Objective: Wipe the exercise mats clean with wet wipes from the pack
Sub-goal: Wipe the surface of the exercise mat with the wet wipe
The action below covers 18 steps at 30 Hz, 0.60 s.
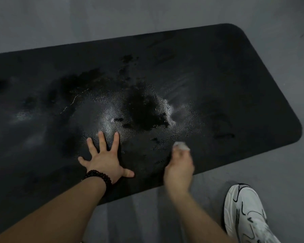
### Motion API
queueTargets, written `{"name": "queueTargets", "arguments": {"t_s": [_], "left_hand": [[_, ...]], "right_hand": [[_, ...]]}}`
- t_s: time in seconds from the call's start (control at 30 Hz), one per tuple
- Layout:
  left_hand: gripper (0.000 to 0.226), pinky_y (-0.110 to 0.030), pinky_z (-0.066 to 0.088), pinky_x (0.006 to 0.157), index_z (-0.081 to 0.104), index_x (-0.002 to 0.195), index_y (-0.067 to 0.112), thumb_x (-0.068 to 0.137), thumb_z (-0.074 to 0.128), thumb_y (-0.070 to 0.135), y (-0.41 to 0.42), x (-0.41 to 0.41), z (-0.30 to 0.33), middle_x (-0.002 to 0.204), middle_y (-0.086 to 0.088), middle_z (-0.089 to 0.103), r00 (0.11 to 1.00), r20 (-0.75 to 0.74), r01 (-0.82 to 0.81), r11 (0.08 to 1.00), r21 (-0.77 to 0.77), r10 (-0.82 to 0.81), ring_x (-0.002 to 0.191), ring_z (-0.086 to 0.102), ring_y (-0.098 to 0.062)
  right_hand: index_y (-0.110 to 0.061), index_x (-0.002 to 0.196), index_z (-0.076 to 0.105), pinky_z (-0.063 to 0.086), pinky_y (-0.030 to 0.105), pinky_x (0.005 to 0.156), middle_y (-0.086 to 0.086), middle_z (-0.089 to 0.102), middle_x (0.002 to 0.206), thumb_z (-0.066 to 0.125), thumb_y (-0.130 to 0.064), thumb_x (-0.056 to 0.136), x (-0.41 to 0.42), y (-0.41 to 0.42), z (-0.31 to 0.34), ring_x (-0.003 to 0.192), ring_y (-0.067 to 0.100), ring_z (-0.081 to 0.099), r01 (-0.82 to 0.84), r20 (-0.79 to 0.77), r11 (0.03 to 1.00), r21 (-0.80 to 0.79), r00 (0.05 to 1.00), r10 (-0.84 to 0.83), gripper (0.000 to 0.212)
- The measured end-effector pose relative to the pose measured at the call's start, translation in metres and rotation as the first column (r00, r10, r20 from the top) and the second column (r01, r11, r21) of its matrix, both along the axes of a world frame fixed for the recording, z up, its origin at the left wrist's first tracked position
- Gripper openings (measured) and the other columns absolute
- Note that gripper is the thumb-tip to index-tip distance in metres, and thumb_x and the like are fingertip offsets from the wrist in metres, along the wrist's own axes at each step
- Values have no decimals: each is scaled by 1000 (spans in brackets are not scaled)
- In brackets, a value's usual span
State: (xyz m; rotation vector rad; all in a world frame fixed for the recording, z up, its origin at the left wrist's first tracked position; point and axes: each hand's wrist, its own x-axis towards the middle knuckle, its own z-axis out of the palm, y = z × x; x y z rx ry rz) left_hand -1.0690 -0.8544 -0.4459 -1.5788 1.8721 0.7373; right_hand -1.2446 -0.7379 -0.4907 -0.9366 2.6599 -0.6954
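Right hand (178, 165) grip clamps a wet wipe (181, 146) against the black exercise mat (218, 76); left hand (104, 158) presses flat, fingers apart, beside it.

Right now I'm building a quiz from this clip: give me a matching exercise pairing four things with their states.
Things:
1. left hand
2. right hand
3. mat
4. shoe

States:
A. black, with wet patches
B. white, on the grey floor
C. spread flat, pressing the mat
D. holding a wet wipe

Pairs: 1-C, 2-D, 3-A, 4-B
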Motion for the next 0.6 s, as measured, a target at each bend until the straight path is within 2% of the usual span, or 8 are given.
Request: {"name": "queueTargets", "arguments": {"t_s": [0.07,0.17,0.23,0.3,0.37,0.4,0.5,0.6], "left_hand": [[148,-79,13,112,-33,149,49,57,80,78,0,0,0,156,0,-47,1000,3,3,1000,-13,-3,147,-33,-42],[147,-79,13,112,-33,149,49,58,79,80,1,1,-2,156,0,-48,1000,1,3,1000,-20,-3,147,-34,-42],[148,-79,11,112,-34,148,50,57,80,79,1,2,-1,155,0,-49,1000,-1,0,1000,-8,0,146,-35,-42],[150,-79,10,112,-35,147,50,56,81,78,0,1,0,154,0,-50,1000,5,-2,1000,9,2,146,-36,-42],[151,-79,10,112,-36,146,50,56,82,78,-1,0,1,153,0,-51,1000,10,-7,1000,19,6,145,-36,-42],[151,-79,10,113,-36,146,50,56,82,77,-1,-1,0,153,0,-51,1000,9,-8,1000,22,8,145,-36,-42],[150,-79,11,113,-36,147,49,57,81,78,-1,-1,-1,153,0,-51,1000,11,-7,1000,9,6,146,-36,-42],[149,-78,13,113,-35,148,49,58,80,79,2,0,-2,154,-1,-50,1000,1,-3,1000,-22,3,147,-34,-42]], "right_hand": [[-21,117,64,36,15,80,-7,59,101,34,-25,98,50,5,-1,97,18,57,-285,78,958,3,956,284,35],[-21,107,68,47,26,58,-3,56,84,38,-19,82,69,17,3,71,17,56,-619,17,784,-35,784,620,40],[-22,112,67,45,28,61,-2,56,87,52,-6,72,33,7,12,74,19,57,-562,-43,824,-74,827,560,46],[-15,118,62,41,31,63,5,56,90,54,3,70,-12,-6,17,77,26,56,-286,-88,958,-11,955,284,52],[-5,119,60,37,33,63,13,54,87,54,5,72,-35,-18,18,75,34,56,-31,-85,995,92,996,39,48],[-2,117,61,40,36,62,15,54,86,57,6,70,-28,-24,19,74,36,56,-6,-63,991,131,998,15,48],[-7,112,69,48,32,58,9,57,80,71,1,51,31,-20,12,69,29,57,-264,-45,959,102,962,269,62],[-14,109,69,47,28,55,2,53,81,67,-10,54,63,-8,13,71,23,58,-614,22,785,82,788,615,55]]}}
